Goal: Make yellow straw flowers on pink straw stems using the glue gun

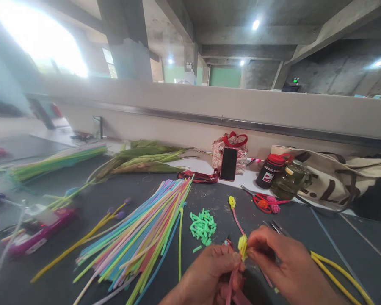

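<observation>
My left hand (211, 271) is closed around a pink straw-like strip (231, 281), just under a small yellow folded piece (242, 245) at its upper end. My right hand (277, 258) pinches the right side of that yellow piece between thumb and fingers. Past my hands lies a finished-looking pink stem with a yellow tip (232, 202). Small cut green pieces (203, 226) sit in a heap left of my hands. A large bundle of pastel straws (146, 228) is spread further left. The ends of the fingers are partly hidden.
Scissors with red-orange handles (263, 203) and pink knotted pieces (274, 204) lie ahead. Behind stand a phone (228, 164), a dark bottle (269, 170), a glass jug (290, 180) and a canvas bag (333, 173). Yellow strips (339, 277) lie right; a purple device (42, 233) left.
</observation>
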The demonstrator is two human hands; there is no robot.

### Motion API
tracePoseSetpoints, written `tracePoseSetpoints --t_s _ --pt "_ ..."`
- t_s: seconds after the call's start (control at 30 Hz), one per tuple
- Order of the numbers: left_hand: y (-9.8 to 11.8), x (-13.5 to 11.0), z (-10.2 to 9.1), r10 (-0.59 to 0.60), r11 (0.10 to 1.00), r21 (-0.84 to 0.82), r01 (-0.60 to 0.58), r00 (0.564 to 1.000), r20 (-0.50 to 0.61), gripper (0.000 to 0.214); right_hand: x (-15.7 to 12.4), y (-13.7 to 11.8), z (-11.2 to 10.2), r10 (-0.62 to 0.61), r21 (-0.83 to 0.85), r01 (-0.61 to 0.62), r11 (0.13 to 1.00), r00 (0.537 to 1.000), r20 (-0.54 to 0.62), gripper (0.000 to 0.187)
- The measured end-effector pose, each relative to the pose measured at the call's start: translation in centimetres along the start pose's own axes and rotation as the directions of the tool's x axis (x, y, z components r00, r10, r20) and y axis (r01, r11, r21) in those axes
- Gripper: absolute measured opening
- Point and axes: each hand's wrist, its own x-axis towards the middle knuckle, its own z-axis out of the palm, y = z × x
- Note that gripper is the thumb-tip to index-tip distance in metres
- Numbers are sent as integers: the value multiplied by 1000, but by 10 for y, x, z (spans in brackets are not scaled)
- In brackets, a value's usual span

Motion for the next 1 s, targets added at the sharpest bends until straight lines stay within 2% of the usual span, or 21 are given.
tracePoseSetpoints --t_s 0.17,0.3,0.47,0.77,1.0 --pt "3 0 -1 4 1000 22 -6 997 76 28 -1 2 3 -8 -55 6 998 999 -34 8" --pt "0 0 -5 39 998 -41 -37 997 60 23 0 2 6 -63 -100 54 994 994 -93 7" --pt "0 3 -8 23 999 -29 -21 997 80 24 0 3 8 -99 -159 79 984 988 -121 10" --pt "-1 2 -3 74 996 -51 -72 996 55 23 -1 10 8 -89 -153 74 985 992 -92 9" --pt "0 10 -9 23 998 48 -26 998 55 27 0 8 9 -81 -204 60 977 993 -92 11"
